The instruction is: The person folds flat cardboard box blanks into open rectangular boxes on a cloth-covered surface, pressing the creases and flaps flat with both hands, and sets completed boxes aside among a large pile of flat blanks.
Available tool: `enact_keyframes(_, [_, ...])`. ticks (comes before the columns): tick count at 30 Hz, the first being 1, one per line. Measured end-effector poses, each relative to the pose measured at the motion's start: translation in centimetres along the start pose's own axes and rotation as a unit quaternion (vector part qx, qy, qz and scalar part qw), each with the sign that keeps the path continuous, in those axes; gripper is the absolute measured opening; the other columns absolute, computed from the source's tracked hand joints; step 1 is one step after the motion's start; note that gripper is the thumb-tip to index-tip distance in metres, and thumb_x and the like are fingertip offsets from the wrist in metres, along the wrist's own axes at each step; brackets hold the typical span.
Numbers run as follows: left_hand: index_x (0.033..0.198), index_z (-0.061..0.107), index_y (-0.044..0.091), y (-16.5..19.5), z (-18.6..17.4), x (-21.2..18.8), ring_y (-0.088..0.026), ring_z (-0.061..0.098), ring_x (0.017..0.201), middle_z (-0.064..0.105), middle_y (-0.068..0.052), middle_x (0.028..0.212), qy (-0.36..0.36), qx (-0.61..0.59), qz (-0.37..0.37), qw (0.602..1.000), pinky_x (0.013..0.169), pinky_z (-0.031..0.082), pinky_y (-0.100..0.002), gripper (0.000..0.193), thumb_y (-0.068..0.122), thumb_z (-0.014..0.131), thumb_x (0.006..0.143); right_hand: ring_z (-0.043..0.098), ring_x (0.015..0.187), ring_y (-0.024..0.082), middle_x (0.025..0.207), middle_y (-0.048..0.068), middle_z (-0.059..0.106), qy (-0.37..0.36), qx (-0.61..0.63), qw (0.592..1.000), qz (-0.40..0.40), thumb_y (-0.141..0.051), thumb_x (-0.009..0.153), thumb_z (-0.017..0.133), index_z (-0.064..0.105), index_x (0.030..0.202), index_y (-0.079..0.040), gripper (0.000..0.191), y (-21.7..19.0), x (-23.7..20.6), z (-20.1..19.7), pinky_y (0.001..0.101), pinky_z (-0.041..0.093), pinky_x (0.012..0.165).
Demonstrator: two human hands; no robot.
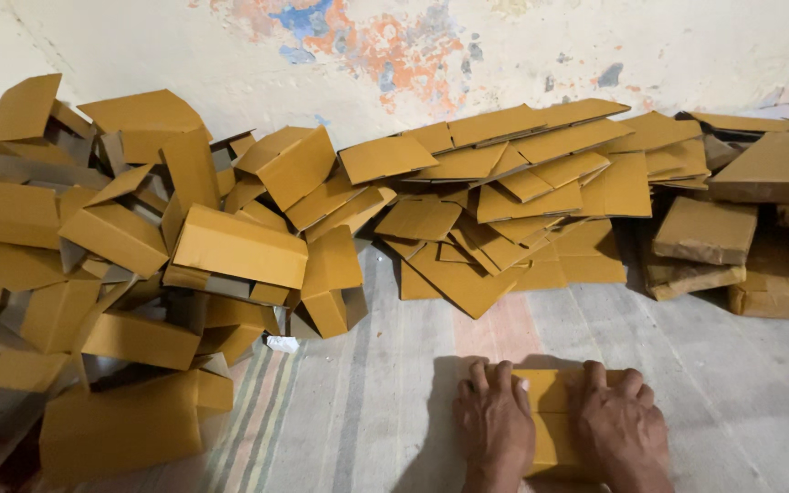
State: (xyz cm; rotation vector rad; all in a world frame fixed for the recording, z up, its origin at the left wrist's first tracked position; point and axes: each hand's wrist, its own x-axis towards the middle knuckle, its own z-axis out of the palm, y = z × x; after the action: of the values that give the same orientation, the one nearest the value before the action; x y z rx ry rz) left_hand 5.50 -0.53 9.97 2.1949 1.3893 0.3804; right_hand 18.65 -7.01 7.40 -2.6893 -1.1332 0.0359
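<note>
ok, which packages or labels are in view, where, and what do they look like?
Flat box: bottom centre, under the left hand and right hand; yellow-brown.
Opened boxes: heaped left; same colour, grey inside.
Flat blanks: stacked along the wall.
Wrapped bundles: right; brown, rectangular.
No labels or screens.

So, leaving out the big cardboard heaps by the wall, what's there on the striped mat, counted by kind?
Hands, pressing down: 2 (left hand, right hand)
Flat yellow-brown cardboard piece under both hands: 1
Small white scrap: 1
Total: 4
</note>
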Motion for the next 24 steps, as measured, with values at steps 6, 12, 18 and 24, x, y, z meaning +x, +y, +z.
enact_keyframes(6, [0.141,0.048,0.011,0.0,0.0,-0.1,-0.037,0.043,0.133,0.037,-0.016,0.149,-0.004,-0.004,-0.001,1.0,0.111,0.036,-0.053,0.043,0.037,0.047,0.106,0.058,0.123,0.044,0.128,0.029,0.053,-0.076,-0.026,0.997,0.014,-0.078,0.094,0.043,0.045,0.149,-0.012,0.086,-0.4,0.2,-0.9,0.0478,0.055,0.097])
enact_keyframes(12, [0.142,0.048,0.011,0.2,-0.4,-0.1,-0.036,0.044,0.133,0.037,-0.015,0.151,0.003,0.005,0.001,1.0,0.109,0.038,-0.051,0.043,0.032,0.046,0.105,0.06,0.12,0.04,0.13,0.028,0.051,-0.083,-0.024,0.996,0.021,-0.058,0.102,0.03,0.042,0.15,-0.013,0.067,-0.6,0.1,-1.1,0.0462,0.057,0.096])
enact_keyframes(18, [0.145,0.046,0.011,0.7,-1.1,-0.4,-0.035,0.042,0.135,0.035,-0.015,0.151,-0.028,0.013,-0.016,0.999,0.112,0.036,-0.051,0.044,0.036,0.042,0.108,0.062,0.117,0.04,0.123,0.026,0.056,-0.051,-0.013,0.999,0.003,-0.051,0.104,0.03,0.048,0.143,-0.012,0.057,-0.7,-0.1,-1.2,0.0482,0.056,0.097])
enact_keyframes(24, [0.145,0.044,0.01,0.7,-1.1,-0.4,-0.035,0.04,0.135,0.033,-0.016,0.151,-0.033,0.008,-0.017,0.999,0.114,0.034,-0.051,0.048,0.039,0.046,0.107,0.059,0.118,0.041,0.122,0.027,0.054,-0.071,-0.019,0.997,0.01,-0.069,0.097,0.038,0.045,0.143,-0.011,0.074,-0.6,-0.3,-1.3,0.0474,0.054,0.098])
